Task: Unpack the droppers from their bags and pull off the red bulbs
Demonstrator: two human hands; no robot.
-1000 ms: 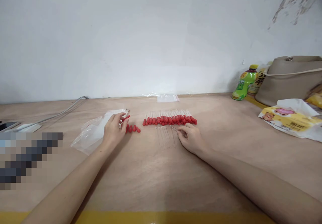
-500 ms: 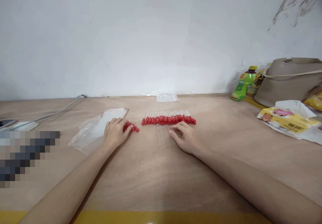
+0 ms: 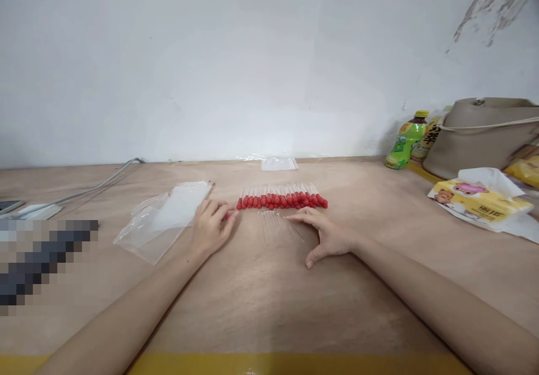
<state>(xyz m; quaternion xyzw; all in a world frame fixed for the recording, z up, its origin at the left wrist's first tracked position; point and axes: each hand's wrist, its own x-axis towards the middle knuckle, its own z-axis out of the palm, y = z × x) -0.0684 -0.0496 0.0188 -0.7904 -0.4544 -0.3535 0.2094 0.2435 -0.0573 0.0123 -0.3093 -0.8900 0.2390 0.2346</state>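
Observation:
My left hand (image 3: 213, 226) is curled on the table, its thumb and forefinger close together around small red bulb-shaped pieces (image 3: 227, 216), mostly hidden by the fingers. Just to its right begins a row of thin clear sticks with red bulb ends (image 3: 282, 201), their bulbs facing me. In front of that row lie several thin clear sticks without bulbs (image 3: 272, 228), slightly fanned. My right hand (image 3: 328, 234) is open beside these bare sticks. Its forefinger reaches their upper ends, while the thumb is spread well away towards me.
Clear plastic bags (image 3: 162, 218) lie left of my left hand. Another small bag (image 3: 278, 164) is by the wall. At right stand a green bottle (image 3: 406, 142), a beige bag (image 3: 475, 136) and a tissue pack (image 3: 475, 201). A grey cable (image 3: 105, 179) runs along the left.
My left hand has slid right, covering the red pieces that showed beside it. My right thumb has spread away from the fingers, and the nearest bare sticks have tilted to the right.

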